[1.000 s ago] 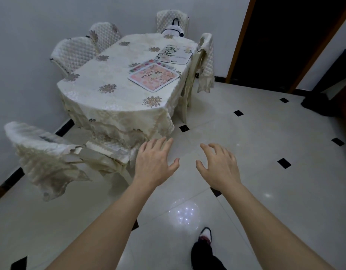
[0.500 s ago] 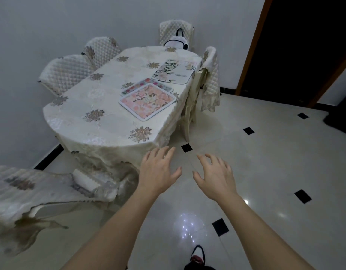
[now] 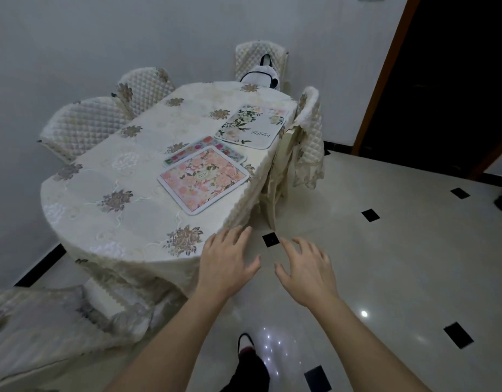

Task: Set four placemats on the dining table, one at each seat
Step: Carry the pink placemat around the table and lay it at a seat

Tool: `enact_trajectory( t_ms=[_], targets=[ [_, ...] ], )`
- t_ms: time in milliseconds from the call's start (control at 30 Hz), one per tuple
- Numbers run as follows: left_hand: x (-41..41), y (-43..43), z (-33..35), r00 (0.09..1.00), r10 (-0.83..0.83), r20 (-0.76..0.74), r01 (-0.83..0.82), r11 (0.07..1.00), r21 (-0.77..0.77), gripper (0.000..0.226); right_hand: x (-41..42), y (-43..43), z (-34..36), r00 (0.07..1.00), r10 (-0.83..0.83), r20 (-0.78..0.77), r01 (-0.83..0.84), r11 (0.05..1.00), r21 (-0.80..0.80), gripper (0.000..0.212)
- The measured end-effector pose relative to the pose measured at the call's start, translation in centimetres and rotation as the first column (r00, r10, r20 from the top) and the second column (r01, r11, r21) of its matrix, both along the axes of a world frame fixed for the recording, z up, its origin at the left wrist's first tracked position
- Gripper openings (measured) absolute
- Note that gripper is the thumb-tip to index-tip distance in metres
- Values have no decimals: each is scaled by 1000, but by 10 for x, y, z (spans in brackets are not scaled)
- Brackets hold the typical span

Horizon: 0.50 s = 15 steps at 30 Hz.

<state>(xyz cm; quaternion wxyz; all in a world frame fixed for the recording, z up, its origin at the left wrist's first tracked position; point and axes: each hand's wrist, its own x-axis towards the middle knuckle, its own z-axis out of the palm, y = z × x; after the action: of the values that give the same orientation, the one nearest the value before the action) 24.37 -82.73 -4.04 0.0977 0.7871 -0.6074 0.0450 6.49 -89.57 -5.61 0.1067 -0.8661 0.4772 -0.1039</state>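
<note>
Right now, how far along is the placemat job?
One white floral placemat lies flat by the far right chair, so that seat looks done. The pink placemat sits on top of another mat, stacked and not yet dealt out. Both the left hand and right hand are open and empty, short of the table. I cannot see a fourth mat.

Both hands, left (image 3: 225, 268) & right (image 3: 307, 271), empty w/ fingers spread, hover near tabletop (image 3: 102, 176) edge; pink placemat (image 3: 203, 179) overlaps another (image 3: 187, 149), white floral placemat (image 3: 251, 127) beyond.
</note>
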Motion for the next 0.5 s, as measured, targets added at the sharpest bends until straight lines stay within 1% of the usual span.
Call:
enact_trajectory(
  t_ms=[167, 300, 500],
  targets=[
    [29, -62, -13, 1000, -2, -6, 2, 1000, 11, 67, 29, -60, -10, 1000, 11, -9, -11, 1000, -1, 58],
    [70, -122, -21, 1000, 8, -5, -8, 1000, -3, 67, 64, -121, -15, 998, 42, -40, -42, 999, 10, 57],
    [145, -209, -33, 991, 98, -89, -99, 995, -6, 59, 137, -228, -10, 995, 76, -65, -76, 997, -1, 55]
  ],
)
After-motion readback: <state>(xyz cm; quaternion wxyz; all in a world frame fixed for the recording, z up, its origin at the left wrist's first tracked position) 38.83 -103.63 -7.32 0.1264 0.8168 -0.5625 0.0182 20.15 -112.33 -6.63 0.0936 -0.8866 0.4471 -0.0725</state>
